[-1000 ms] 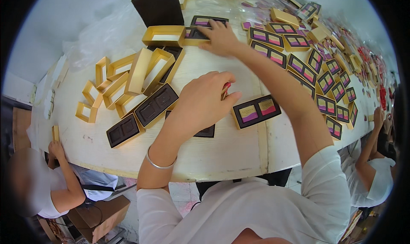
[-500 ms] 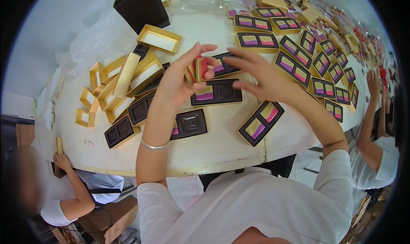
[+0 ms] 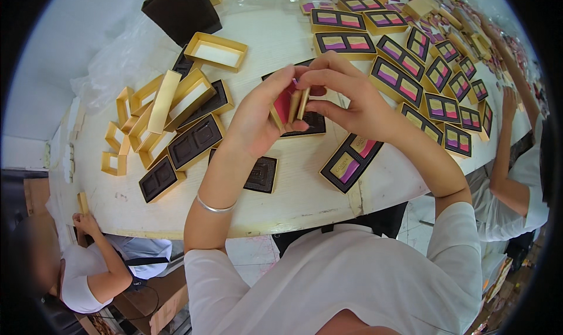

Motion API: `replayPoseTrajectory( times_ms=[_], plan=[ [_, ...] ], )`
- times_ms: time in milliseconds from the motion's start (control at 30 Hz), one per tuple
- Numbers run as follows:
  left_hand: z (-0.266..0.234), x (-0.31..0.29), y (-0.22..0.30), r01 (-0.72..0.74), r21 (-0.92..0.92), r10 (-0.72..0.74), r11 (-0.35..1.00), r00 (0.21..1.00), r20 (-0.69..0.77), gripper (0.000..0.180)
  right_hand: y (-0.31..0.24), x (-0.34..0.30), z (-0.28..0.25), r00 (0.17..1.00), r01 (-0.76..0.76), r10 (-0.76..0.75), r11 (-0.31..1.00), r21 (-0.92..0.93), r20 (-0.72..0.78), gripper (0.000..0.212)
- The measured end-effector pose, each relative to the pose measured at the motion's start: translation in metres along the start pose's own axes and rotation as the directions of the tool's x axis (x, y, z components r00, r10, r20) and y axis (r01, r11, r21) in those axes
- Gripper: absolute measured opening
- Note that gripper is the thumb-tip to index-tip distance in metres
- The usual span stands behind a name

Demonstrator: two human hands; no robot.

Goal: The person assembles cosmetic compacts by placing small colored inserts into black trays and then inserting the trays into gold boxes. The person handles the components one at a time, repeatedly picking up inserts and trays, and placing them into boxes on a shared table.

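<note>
My left hand (image 3: 258, 112) is closed around a few small flat pink and gold packets (image 3: 284, 106), held on edge above the table. My right hand (image 3: 352, 97) has come against it, pinching one gold packet (image 3: 304, 103) at the front of the bunch between thumb and fingers. Under the hands lies a dark-lined gold box (image 3: 312, 124), mostly hidden. Nearer me, a box with a dark insert (image 3: 262, 174) is partly covered by my left forearm. Right of it, a slanted box (image 3: 350, 162) holds two gold, purple and pink packets.
Several gold box frames (image 3: 164, 103) and boxes with bare dark inserts (image 3: 196, 140) crowd the left. Filled boxes (image 3: 399, 82) spread across the right. A dark brown carton (image 3: 182, 12) stands at the back. Co-workers' arms (image 3: 507, 141) show at right, another person (image 3: 97, 264) at lower left.
My right hand has moved left and closed on a gold packet at the bunch in my left hand. It was apart with fingers spread before. The view has shifted slightly.
</note>
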State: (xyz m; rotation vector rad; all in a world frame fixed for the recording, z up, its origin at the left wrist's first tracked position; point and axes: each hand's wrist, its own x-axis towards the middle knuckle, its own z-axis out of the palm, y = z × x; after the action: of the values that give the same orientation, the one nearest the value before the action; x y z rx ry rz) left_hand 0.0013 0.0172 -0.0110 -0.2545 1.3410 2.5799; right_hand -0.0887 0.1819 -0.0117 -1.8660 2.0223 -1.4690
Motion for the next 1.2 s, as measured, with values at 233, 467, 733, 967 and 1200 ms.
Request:
replayPoseTrajectory(
  times_ms=[233,467,733,967,1200],
  plan=[
    [0.008,-0.002,0.005,0.020,0.106,-0.026,0.994,0.998,0.055,0.036,-0.001,-0.006,-0.008,0.959,0.201,-0.241,0.949,-0.243,-0.146,0.027],
    [-0.010,0.002,0.009,0.091,0.234,-0.120,0.968,0.986,0.113,0.024,0.011,-0.014,-0.023,0.779,0.548,-0.625,0.636,-0.543,0.053,0.024],
    [-0.007,0.001,0.009,0.050,0.352,-0.068,0.935,0.997,0.037,0.021,0.011,-0.009,-0.015,0.940,0.299,-0.334,0.901,-0.316,-0.063,0.021],
    [-0.009,0.004,0.004,-0.001,0.366,0.013,0.931,0.999,-0.031,0.021,0.008,0.001,-0.019,0.989,-0.146,0.139,0.969,0.197,0.049,0.029],
    [-0.008,0.002,0.009,-0.043,0.580,0.151,0.814,0.978,-0.141,0.026,0.026,0.008,-0.026,0.979,-0.136,0.155,0.980,-0.143,0.130,0.045]
  ],
)
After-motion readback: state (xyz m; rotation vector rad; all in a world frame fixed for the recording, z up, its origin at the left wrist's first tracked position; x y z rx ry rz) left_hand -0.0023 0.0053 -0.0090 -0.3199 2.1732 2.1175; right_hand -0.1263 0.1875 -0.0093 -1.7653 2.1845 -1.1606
